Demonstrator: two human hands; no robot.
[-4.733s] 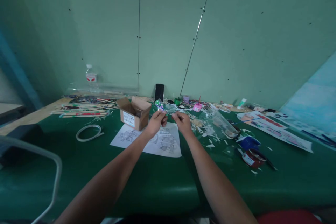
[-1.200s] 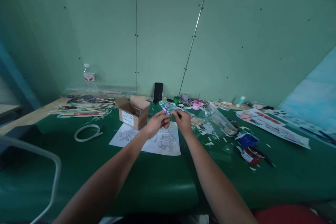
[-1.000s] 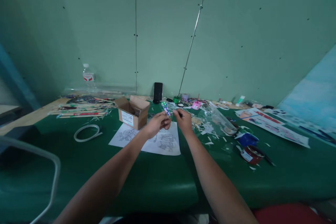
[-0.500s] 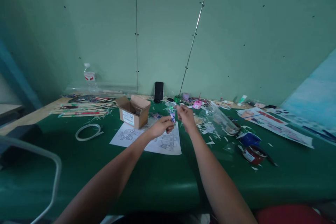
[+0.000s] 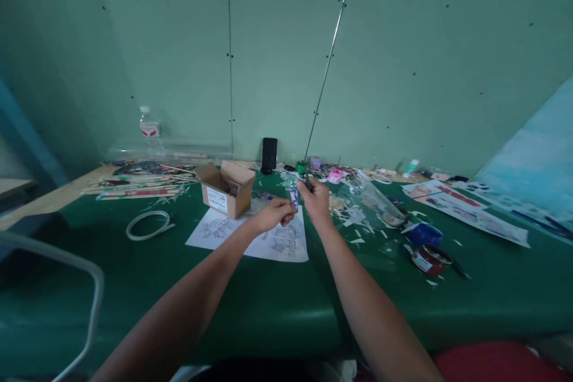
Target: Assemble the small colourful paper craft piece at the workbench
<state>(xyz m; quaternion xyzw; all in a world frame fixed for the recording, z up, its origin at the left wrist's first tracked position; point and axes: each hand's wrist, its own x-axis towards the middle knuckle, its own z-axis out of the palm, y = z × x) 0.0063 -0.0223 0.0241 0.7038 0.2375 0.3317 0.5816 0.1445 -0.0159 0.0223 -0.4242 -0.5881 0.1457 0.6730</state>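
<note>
My left hand point(image 5: 275, 215) is closed, pinching the lower end of a small narrow piece patterned in green, purple and white point(image 5: 293, 192). The piece stands roughly upright above a printed sheet. Just to its right, my right hand point(image 5: 316, 198) is closed, with its fingertips against or very near the piece's upper part. A short, dark, slim tool point(image 5: 307, 179) pokes up from the right fingers; its kind is too small to make out. Beneath the hands lies the white sheet with line drawings point(image 5: 215, 231), beside an open cardboard box point(image 5: 228, 191).
Painted sticks point(image 5: 138, 188) and a coiled white tube point(image 5: 147, 227) lie at left. A phone point(image 5: 269, 155) leans on the wall. Paper scraps point(image 5: 356, 218), a dark red jar point(image 5: 430, 259), a blue container point(image 5: 423, 234) and a painted sheet point(image 5: 465, 212) are at right.
My right hand has turned and come closer to the patterned piece, and the slim dark tool now shows above its fingers. My left hand stays in nearly the same place.
</note>
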